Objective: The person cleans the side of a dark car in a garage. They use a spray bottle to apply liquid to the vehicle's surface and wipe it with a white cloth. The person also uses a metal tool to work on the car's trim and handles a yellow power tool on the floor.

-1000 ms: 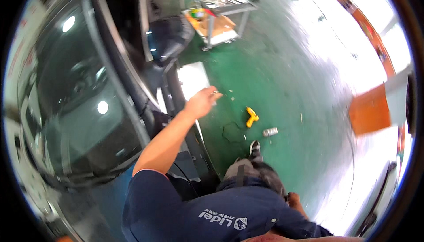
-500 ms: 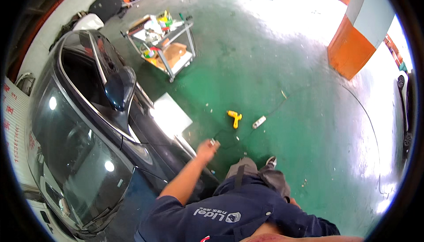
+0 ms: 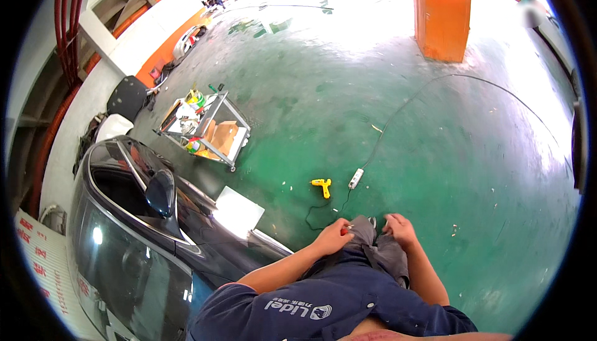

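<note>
In front of my lap, my left hand is closed round a small thing with a red part; its kind is too small to tell. My right hand is raised over my right thigh, fingers curled in, and I cannot see what they hold, if anything. On the green floor ahead lies a yellow glue gun with a dark cord. Right of it sits a white power strip on a long cable. Neither hand touches these.
A dark car stands close on my left, its mirror jutting out. Beside it lies a bright white panel. Farther off are a grey tool cart loaded with supplies and an orange-based pillar.
My left hand has come from beside the car to the front of my lap. The right hand has risen into plain view. My view has tilted up, showing more of the far floor.
</note>
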Action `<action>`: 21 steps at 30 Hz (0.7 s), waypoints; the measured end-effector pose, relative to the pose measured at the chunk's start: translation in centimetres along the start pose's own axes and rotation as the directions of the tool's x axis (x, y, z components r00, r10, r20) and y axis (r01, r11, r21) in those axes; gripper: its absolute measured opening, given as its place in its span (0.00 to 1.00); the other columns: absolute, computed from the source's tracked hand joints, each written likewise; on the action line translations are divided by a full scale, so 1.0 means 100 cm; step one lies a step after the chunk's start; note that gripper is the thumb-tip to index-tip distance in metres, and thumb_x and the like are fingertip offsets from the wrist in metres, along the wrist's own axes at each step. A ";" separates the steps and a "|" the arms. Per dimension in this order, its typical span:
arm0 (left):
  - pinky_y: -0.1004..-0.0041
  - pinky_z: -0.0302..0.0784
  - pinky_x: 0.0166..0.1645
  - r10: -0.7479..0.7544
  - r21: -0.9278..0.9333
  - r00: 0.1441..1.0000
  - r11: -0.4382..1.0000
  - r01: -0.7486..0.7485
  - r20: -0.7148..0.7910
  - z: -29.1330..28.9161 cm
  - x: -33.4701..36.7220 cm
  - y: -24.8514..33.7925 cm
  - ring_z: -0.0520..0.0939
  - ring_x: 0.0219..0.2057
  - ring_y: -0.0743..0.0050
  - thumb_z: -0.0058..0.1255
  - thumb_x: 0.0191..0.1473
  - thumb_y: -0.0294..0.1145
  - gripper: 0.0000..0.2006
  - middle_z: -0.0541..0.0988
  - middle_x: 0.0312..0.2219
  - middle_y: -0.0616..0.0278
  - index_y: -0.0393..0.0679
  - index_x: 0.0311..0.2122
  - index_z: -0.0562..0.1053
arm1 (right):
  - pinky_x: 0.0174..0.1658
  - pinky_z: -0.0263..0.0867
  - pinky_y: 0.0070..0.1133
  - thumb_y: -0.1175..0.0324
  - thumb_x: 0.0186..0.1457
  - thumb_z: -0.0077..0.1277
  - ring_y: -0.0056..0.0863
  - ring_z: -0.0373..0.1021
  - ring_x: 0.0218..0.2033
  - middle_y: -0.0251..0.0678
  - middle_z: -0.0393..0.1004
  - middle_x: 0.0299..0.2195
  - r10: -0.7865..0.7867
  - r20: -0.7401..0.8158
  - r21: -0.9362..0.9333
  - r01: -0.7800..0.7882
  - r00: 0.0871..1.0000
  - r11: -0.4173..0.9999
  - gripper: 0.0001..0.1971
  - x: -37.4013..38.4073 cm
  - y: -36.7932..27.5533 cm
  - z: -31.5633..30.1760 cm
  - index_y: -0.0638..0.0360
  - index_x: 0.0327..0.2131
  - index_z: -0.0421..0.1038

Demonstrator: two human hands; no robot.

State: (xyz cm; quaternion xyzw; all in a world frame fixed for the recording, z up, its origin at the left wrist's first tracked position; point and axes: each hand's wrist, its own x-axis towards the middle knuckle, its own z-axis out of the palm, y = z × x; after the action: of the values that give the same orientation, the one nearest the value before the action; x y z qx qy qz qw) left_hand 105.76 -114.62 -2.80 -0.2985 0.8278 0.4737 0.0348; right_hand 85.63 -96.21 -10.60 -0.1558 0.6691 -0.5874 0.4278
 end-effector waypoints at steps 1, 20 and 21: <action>0.65 0.74 0.42 0.007 0.015 0.998 1.000 -0.008 0.064 0.006 0.002 0.013 0.79 0.34 0.60 0.57 0.53 0.37 0.22 0.77 0.33 0.52 0.39 0.50 0.67 | 0.29 0.65 0.19 0.64 0.63 0.47 0.17 0.68 0.23 0.32 0.76 0.24 -0.030 0.069 -0.011 0.031 0.997 0.999 0.12 -0.011 -0.030 0.017 0.62 0.40 0.75; 0.57 0.73 0.41 0.105 0.009 0.955 0.994 -0.112 0.278 0.070 0.019 -0.027 0.80 0.37 0.44 0.54 0.54 0.43 0.15 0.80 0.33 0.45 0.41 0.38 0.73 | 0.36 0.70 0.20 0.69 0.59 0.54 0.19 0.73 0.31 0.32 0.77 0.28 -0.085 -0.013 -0.210 0.080 0.996 0.974 0.06 -0.050 -0.021 0.058 0.62 0.36 0.73; 0.57 0.72 0.40 0.096 0.001 0.956 0.995 -0.100 0.276 0.069 0.020 -0.030 0.80 0.36 0.44 0.54 0.54 0.44 0.15 0.80 0.32 0.45 0.42 0.38 0.73 | 0.36 0.70 0.20 0.69 0.59 0.54 0.19 0.73 0.31 0.33 0.77 0.29 -0.087 -0.018 -0.245 0.080 0.996 0.966 0.06 -0.053 -0.032 0.061 0.61 0.37 0.73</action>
State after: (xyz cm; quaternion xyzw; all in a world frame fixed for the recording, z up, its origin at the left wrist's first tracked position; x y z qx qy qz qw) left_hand 104.11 -111.14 -9.54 -0.1880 0.8323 0.5055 0.1283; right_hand 92.46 -97.26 -5.28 -0.2268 0.7353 -0.5202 0.3706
